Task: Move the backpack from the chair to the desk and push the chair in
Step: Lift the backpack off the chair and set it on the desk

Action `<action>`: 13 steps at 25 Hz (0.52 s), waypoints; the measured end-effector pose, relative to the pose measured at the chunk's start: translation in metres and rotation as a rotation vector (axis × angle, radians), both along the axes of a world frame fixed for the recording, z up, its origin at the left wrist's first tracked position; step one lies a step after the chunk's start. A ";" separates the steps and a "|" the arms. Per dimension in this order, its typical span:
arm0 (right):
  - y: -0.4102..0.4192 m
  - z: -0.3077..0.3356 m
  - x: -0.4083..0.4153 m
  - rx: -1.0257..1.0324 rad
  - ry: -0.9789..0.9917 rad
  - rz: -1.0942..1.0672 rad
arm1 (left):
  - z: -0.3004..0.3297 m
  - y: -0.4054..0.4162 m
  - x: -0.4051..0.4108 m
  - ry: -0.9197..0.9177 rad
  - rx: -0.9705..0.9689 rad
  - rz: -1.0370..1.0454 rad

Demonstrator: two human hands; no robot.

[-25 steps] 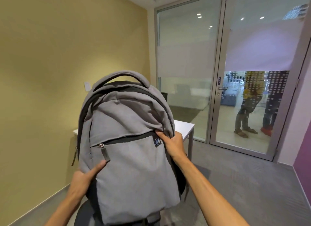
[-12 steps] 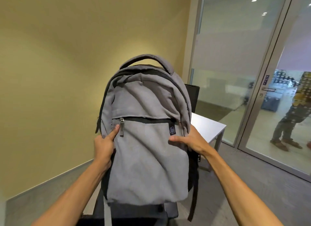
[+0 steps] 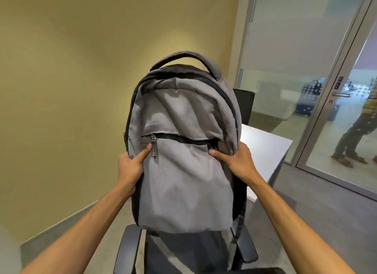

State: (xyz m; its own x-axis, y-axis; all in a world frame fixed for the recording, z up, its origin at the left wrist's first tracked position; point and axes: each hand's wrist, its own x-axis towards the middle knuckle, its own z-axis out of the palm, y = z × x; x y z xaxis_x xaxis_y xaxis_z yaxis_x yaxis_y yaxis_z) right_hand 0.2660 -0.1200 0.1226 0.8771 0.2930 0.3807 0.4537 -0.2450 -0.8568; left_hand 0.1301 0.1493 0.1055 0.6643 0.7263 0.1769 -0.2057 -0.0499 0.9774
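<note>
Yellow wall (image 3: 61, 79) at left, left hand (image 3: 130, 167) gripping grey backpack (image 3: 183, 151) held upright above black chair (image 3: 183, 253), small round logo patch (image 3: 213, 148) unreadable, right hand (image 3: 238, 163) clutching its other side, white desk (image 3: 263, 151) just behind, glass door (image 3: 346, 90) at right.

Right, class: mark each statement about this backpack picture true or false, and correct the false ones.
1. Both hands grip the backpack. True: left hand and right hand hold its sides.
2. The backpack lies flat on the desk. False: it is held upright above the chair.
3. The front pocket zip is wide open. False: it looks closed.
4. The desk is white. True.
5. The wall on the left is purple. False: it is yellowish.
</note>
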 end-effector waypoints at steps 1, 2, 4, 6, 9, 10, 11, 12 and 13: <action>0.022 -0.001 -0.004 0.001 0.003 -0.023 | -0.003 0.020 -0.002 -0.003 0.004 -0.006; 0.040 -0.002 -0.006 0.004 0.002 -0.041 | -0.004 0.038 -0.003 -0.010 0.009 -0.030; 0.069 -0.004 -0.010 0.022 0.025 -0.055 | -0.005 0.068 -0.001 0.001 -0.007 -0.058; 0.088 -0.003 -0.010 0.054 0.057 -0.051 | -0.002 0.093 0.005 0.010 -0.004 -0.055; 0.110 -0.003 0.001 0.085 0.065 -0.025 | 0.004 0.118 0.021 0.032 0.030 -0.069; 0.115 -0.002 0.007 0.089 0.065 -0.019 | 0.003 0.124 0.027 0.034 0.042 -0.070; 0.122 -0.001 0.014 0.091 0.061 -0.014 | 0.002 0.131 0.032 0.027 0.052 -0.065; 0.128 0.000 0.021 0.089 0.057 -0.015 | 0.001 0.136 0.038 0.022 0.059 -0.057; 0.133 0.001 0.027 0.081 0.050 -0.014 | -0.001 0.141 0.043 0.022 0.062 -0.049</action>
